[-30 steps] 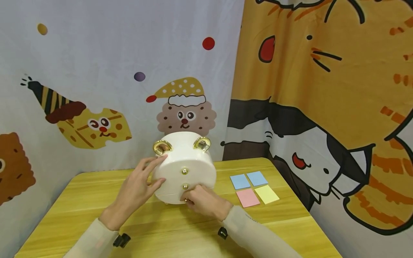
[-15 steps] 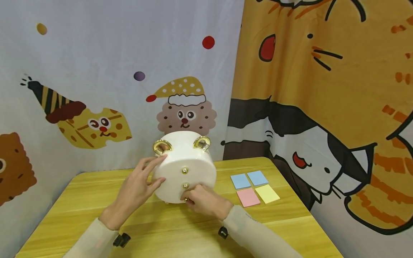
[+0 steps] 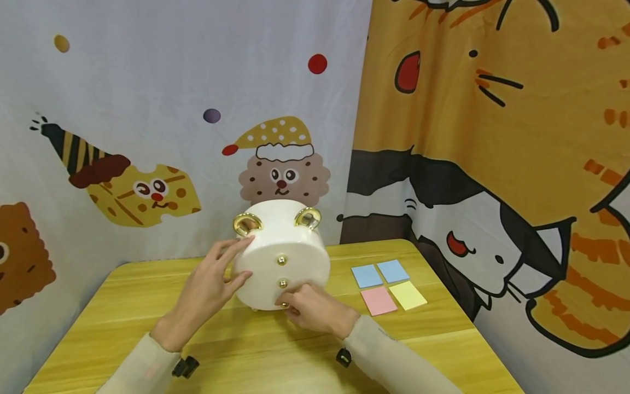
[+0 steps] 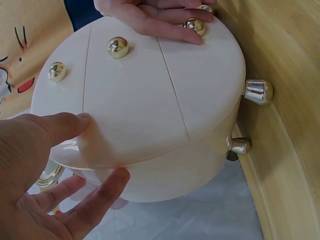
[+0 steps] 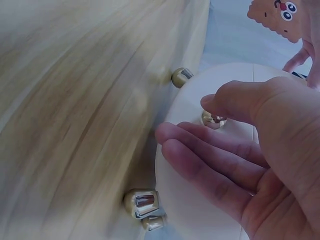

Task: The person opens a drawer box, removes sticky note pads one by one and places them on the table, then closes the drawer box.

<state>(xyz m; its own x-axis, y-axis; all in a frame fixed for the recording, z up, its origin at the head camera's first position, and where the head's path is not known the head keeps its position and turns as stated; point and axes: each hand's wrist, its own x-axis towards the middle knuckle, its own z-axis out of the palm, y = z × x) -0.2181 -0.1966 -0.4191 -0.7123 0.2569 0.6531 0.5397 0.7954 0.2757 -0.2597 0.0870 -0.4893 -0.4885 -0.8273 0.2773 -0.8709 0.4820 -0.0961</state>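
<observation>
A white round-fronted drawer box (image 3: 287, 219) stands on the table, with gold ear-like rings on top and gold knobs down its front. My left hand (image 3: 204, 279) rests against its left side, the thumb on the front face and fairly straight fingers over the rim. At the lowest knob (image 5: 214, 120), my right hand (image 3: 315, 309) has its thumb above and fingers below, pinching it. The left wrist view shows thin seams between the drawers, all lying flush, and the upper knob (image 4: 57, 71) and middle knob (image 4: 117, 47) uncovered.
Right of the box lie two blue sticky-note pads (image 3: 366, 276), a pink pad (image 3: 378, 301) and a yellow pad (image 3: 408, 295). Cartoon-printed curtains (image 3: 147, 82) hang behind the wooden table (image 3: 246, 355). Gold feet (image 4: 257, 92) lift the box slightly.
The bottom drawer has gone in flush; the gap line above it, seen a second ago, is no longer visible in the head view. My right hand has shifted very slightly right.
</observation>
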